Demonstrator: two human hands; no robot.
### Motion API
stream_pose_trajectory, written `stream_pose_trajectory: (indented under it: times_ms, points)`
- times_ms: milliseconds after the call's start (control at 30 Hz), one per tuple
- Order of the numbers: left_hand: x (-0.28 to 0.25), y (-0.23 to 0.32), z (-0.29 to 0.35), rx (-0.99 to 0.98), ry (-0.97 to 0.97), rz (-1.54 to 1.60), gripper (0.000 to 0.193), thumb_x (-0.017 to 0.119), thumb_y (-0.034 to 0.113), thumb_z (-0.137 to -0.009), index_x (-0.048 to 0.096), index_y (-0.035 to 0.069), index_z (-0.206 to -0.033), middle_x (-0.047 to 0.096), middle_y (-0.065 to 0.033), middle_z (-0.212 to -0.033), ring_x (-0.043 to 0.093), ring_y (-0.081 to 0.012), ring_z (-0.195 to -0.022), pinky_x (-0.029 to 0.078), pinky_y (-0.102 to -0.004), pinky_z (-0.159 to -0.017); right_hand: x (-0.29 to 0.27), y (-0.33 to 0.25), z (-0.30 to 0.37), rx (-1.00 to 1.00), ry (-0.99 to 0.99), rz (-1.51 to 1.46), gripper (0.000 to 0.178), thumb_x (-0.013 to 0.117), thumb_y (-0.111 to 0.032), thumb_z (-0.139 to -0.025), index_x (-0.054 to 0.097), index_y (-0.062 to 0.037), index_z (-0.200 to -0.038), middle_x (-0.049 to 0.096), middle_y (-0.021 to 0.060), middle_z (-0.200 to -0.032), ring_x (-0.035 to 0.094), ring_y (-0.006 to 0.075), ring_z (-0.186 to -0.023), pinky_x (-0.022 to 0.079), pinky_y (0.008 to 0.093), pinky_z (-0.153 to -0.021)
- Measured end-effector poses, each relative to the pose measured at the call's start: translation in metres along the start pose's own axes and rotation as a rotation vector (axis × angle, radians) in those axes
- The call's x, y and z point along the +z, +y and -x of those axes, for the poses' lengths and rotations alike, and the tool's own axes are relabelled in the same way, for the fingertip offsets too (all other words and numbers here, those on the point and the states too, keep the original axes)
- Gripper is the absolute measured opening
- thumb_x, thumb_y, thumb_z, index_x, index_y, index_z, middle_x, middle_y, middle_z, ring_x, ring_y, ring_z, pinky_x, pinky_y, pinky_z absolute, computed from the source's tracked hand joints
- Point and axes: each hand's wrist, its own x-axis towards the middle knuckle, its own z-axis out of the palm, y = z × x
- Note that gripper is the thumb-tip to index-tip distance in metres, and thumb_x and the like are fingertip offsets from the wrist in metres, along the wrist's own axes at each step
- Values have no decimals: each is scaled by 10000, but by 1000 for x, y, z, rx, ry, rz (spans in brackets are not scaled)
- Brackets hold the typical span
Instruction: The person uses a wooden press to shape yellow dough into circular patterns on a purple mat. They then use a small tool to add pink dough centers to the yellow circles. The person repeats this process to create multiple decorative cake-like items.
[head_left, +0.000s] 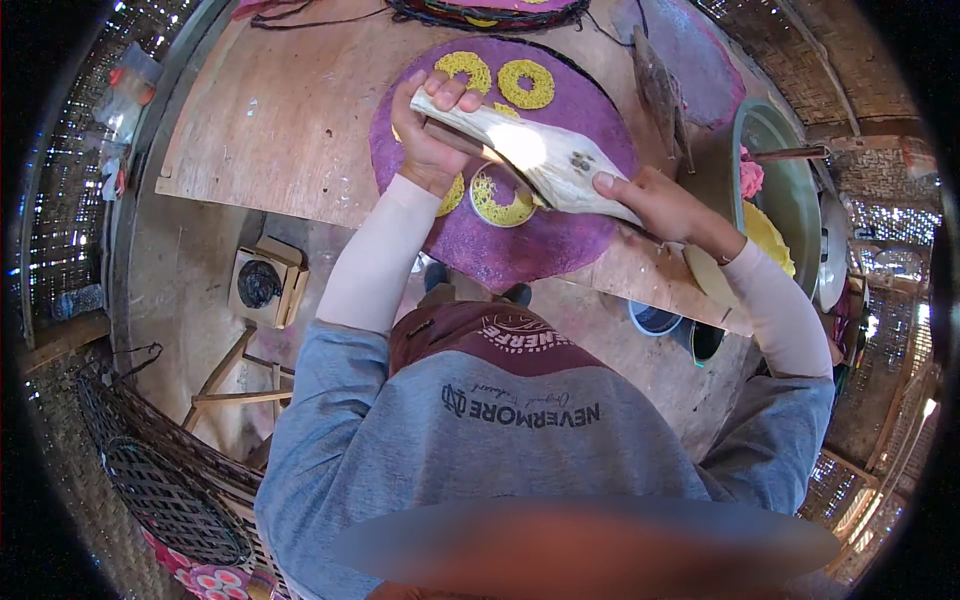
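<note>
My left hand (pixel 432 135) wraps its fingers around the left end of a long, pale, stiff sheath-like piece (pixel 580 165) with a few dark spots. My right hand (pixel 675 208) grips the other end, its thumb on top. The piece is held tilted above a round purple mat (pixel 500 258), and bright light falls on its middle. On the mat lie several yellow rings of thin strands, one of them a whole ring (pixel 545 85) near the far side. Below the piece, a round ring mould (pixel 478 212) has yellow strands inside it. The piece partly hides other yellow rings.
The mat lies on a wooden table (pixel 270 130). To the right stands a large green basin (pixel 790 150) with a pink mass (pixel 750 180) and a yellow mass (pixel 768 240). A brown, pointed husk-like piece (pixel 655 85) lies beyond my right hand. A cardboard box (pixel 278 292) and woven basket (pixel 175 495) are at lower left.
</note>
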Motion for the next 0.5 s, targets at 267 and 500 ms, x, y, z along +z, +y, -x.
stream_pose_trajectory:
  times_ms: [267,500]
  points:
    - [5,35,-6,-21,-98,-94,228,461,330,-838,485,179,-669,474,44,-594,501,-164,-665,422,-348,-704,26,-24,-14,-54,139,11,826,413,-758,-727,609,31,-582,498,99,-476,524,196,-480,402,387,-471]
    - [2,28,14,62,129,-118,234,465,333,-845,468,164,-683,480,26,-629,507,-185,-696,430,-371,-706,22,-26,-10,3,3,-58,835,415,-749,-734,614,51,-599,505,104,-480,516,201,-463,402,372,-467]
